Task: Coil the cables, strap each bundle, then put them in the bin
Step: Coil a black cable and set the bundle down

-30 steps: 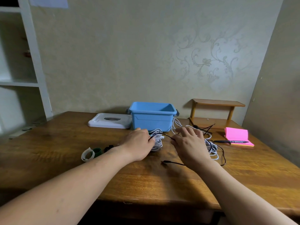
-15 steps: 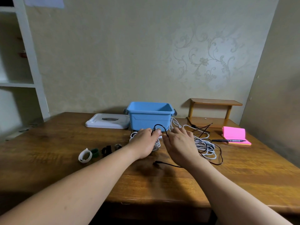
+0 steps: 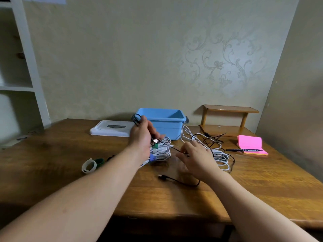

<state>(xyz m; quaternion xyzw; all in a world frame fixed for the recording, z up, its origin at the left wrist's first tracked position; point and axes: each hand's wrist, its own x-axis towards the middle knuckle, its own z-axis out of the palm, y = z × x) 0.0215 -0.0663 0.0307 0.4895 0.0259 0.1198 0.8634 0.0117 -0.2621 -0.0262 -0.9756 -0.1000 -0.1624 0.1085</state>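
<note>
My left hand [image 3: 141, 137] is raised above the table and grips a thin black cable [image 3: 172, 147], with a small loop of it showing above my fingers. That cable stretches tight to my right hand [image 3: 195, 157], which pinches it lower down. The cable's far end with a plug [image 3: 161, 176] lies on the wooden table [image 3: 70, 154]. Under my left hand lies a white cable bundle [image 3: 161, 151] with green and blue straps. A loose white cable [image 3: 221, 157] tangled with black wire lies right of my right hand. The open blue bin [image 3: 162, 122] stands behind.
The bin's white lid [image 3: 111, 128] lies left of the bin. Spare straps, white [image 3: 89, 165] and green [image 3: 99, 161], rest at the left. A pink notepad [image 3: 251, 144] with a black pen [image 3: 243, 150] and a small wooden shelf [image 3: 229, 119] stand at the right.
My left hand has risen from the table with the black cable, pulling it taut. My right hand has slid right along the cable. The strapped white bundle has come into sight.
</note>
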